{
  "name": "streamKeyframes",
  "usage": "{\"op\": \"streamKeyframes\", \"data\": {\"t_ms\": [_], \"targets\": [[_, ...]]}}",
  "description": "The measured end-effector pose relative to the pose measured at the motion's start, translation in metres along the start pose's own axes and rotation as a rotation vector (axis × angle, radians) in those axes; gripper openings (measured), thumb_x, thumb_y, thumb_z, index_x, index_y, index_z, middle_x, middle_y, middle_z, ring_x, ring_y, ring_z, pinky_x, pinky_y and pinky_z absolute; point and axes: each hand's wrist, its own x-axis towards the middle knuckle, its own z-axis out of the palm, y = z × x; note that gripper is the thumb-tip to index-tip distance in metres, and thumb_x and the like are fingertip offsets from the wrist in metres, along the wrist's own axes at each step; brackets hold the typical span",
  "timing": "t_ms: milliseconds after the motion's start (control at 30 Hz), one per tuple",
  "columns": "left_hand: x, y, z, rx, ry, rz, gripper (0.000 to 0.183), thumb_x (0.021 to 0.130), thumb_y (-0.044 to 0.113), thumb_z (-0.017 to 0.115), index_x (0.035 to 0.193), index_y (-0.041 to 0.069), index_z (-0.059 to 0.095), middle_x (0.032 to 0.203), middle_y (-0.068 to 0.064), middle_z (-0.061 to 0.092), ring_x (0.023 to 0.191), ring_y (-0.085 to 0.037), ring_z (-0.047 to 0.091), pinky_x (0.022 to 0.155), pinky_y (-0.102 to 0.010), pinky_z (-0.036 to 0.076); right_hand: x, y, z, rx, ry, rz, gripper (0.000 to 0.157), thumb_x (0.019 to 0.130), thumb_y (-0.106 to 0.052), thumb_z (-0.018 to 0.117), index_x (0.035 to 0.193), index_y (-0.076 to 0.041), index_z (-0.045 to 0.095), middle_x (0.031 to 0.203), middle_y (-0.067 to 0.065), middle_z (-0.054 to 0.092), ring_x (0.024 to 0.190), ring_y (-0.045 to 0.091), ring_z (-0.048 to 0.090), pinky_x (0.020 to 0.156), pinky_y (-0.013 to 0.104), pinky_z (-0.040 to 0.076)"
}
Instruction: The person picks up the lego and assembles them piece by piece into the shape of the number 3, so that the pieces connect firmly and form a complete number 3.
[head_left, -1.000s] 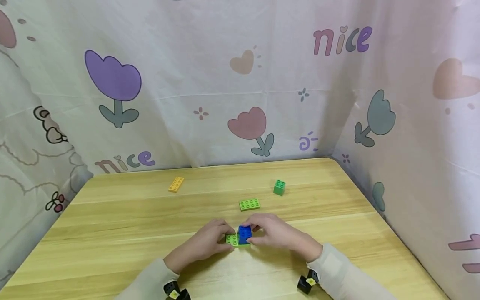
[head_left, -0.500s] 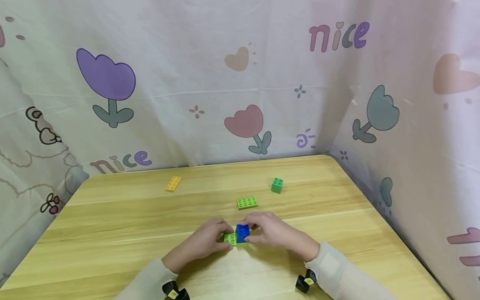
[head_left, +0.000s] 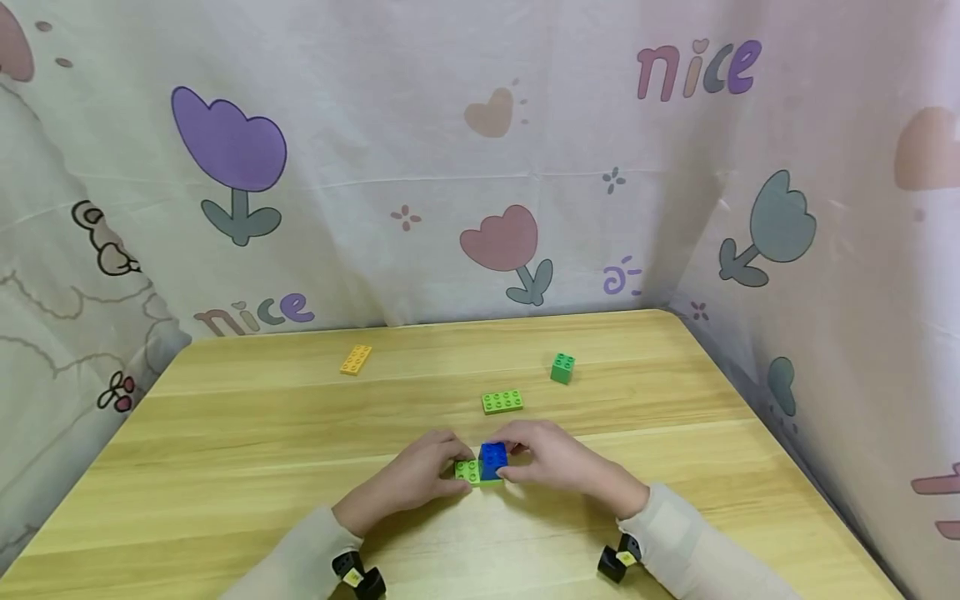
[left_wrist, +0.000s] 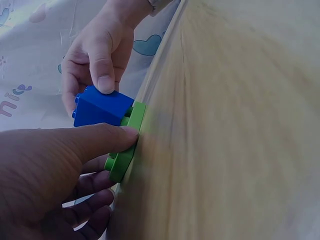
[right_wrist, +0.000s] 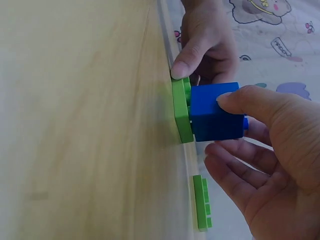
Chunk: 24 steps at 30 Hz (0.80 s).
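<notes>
A light green flat building brick (head_left: 467, 472) lies on the wooden table near its front, studs up. My left hand (head_left: 414, 477) pinches its left end, the thumb (left_wrist: 107, 138) on the near side. Over the plate's right half is a blue building brick (head_left: 493, 460), held between the thumb and fingers of my right hand (head_left: 557, 461). In the left wrist view the blue brick (left_wrist: 102, 107) looks tilted against the plate. Green studs show in a narrow gap between the two in the right wrist view, where the blue brick (right_wrist: 215, 111) sits beside the plate's studs (right_wrist: 187, 92).
Behind the hands lies another light green flat brick (head_left: 502, 402). A darker green square brick (head_left: 562, 368) stands farther back to the right, and a yellow-orange flat brick (head_left: 356, 360) lies at the back left. Printed cloth (head_left: 337, 192) hangs behind the table (head_left: 247, 433).
The head view has shifted slightly. Both hands keep their holds on the blue brick and the light green flat brick, with little visible movement between the two bricks.
</notes>
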Motion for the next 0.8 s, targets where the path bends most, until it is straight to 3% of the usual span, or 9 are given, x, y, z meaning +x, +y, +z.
{"op": "streamKeyframes", "data": {"t_ms": [233,500,800], "targets": [[0.001,0.001,-0.001,-0.005,-0.003,-0.014,0.033,0.084,0.032,0.078,0.111,0.015,0.07,0.106,0.007,0.06,0.102,-0.014,0.053,0.089,-0.037,0.047,0.001,-0.006,-0.001,-0.101,0.014,-0.033,0.04,0.088,-0.025,0.073,0.124,-0.011,0.067,0.105,-0.006,0.066,0.09,0.008,0.062,0.078,0.023,0.05],[0.0,0.003,0.001,-0.007,-0.009,-0.026,0.032,0.084,0.033,0.078,0.11,0.015,0.071,0.105,0.008,0.06,0.1,-0.013,0.053,0.088,-0.036,0.046,0.003,-0.008,-0.01,-0.134,-0.043,-0.066,0.038,0.087,-0.022,0.074,0.123,-0.013,0.069,0.1,-0.009,0.064,0.09,0.008,0.063,0.078,0.022,0.051],[0.001,0.001,0.0,-0.003,-0.002,-0.028,0.032,0.083,0.031,0.079,0.108,0.014,0.07,0.103,0.007,0.06,0.097,-0.013,0.053,0.086,-0.035,0.047,0.004,-0.011,-0.008,-0.161,0.009,-0.109,0.038,0.086,-0.021,0.076,0.121,-0.007,0.07,0.098,-0.003,0.066,0.088,0.011,0.066,0.074,0.02,0.052]]}}
